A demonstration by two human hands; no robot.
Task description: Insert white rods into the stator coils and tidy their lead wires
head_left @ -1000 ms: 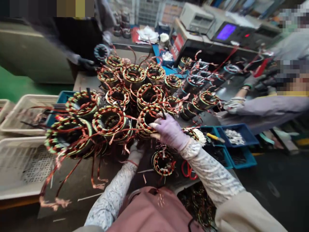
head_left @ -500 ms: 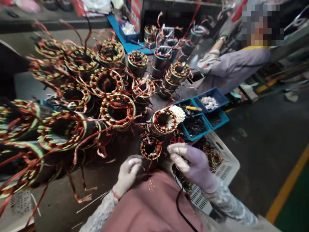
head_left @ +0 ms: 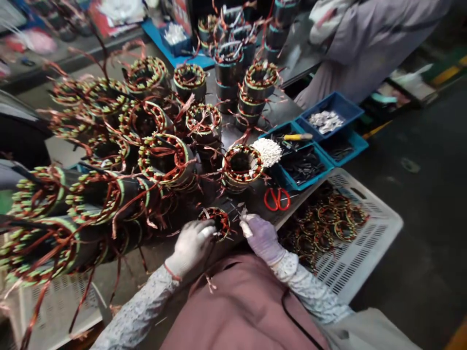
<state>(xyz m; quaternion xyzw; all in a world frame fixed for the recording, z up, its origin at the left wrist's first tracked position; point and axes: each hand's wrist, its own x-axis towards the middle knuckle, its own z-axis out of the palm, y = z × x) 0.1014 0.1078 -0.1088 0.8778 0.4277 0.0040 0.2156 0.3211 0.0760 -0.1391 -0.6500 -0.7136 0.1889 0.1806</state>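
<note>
A small motor stator [head_left: 225, 224] with copper windings and yellow-green lacing stands at the bench's front edge, before my body. My left hand [head_left: 192, 245], in a white glove, has its fingers curled over the stator's left rim. To the right of the stator is my right hand [head_left: 260, 238], in a white and lilac glove, thumb and fingers pinched together. A small pale tip shows at those fingertips, too blurred to name. Red-handled scissors [head_left: 277, 199] lie beyond my right hand. Just behind the small stator stands a larger stator [head_left: 242, 167].
Many wound stators [head_left: 164, 160] crowd the left and back of the bench. At right are a white pile of small pieces [head_left: 268, 151], blue bins [head_left: 330, 116] and a yellow-handled tool [head_left: 297, 137]. A grey crate [head_left: 359, 257] holds small windings. A co-worker's sleeve [head_left: 368, 43] is at upper right.
My left hand has moved onto the small stator's rim. My right hand has drawn away from the scissors, which now show fully. The view has shifted, with more of the crate visible.
</note>
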